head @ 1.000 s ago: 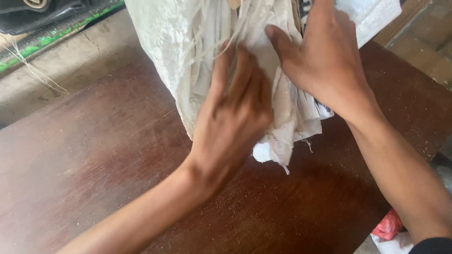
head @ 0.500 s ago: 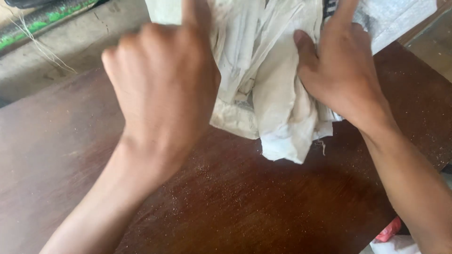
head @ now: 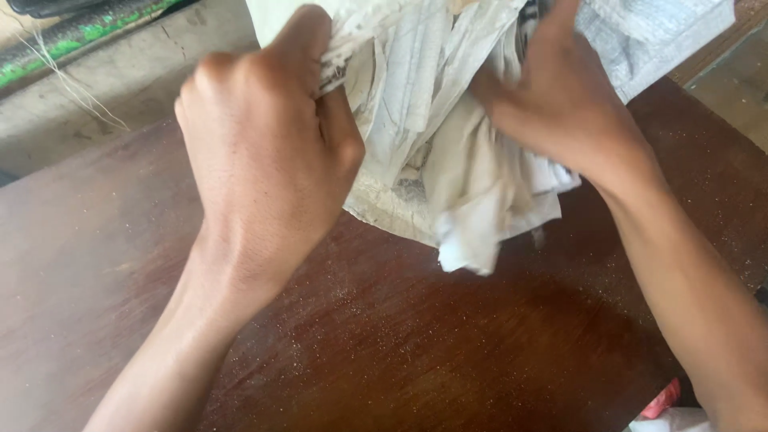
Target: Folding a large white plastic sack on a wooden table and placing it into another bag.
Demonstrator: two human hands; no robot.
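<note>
While on table (head: 480,344) | 1 sack (head: 448,144) | L hand (head: 264,152) + R hand (head: 560,104) gripping

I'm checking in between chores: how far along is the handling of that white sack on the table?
Done: the white woven sack is bunched up on the brown table. In hand: the left hand is fisted on its frayed edge, while the right hand presses into the folds. Left: it is still crumpled and loose, with one corner hanging down, not folded flat or tied.
</note>
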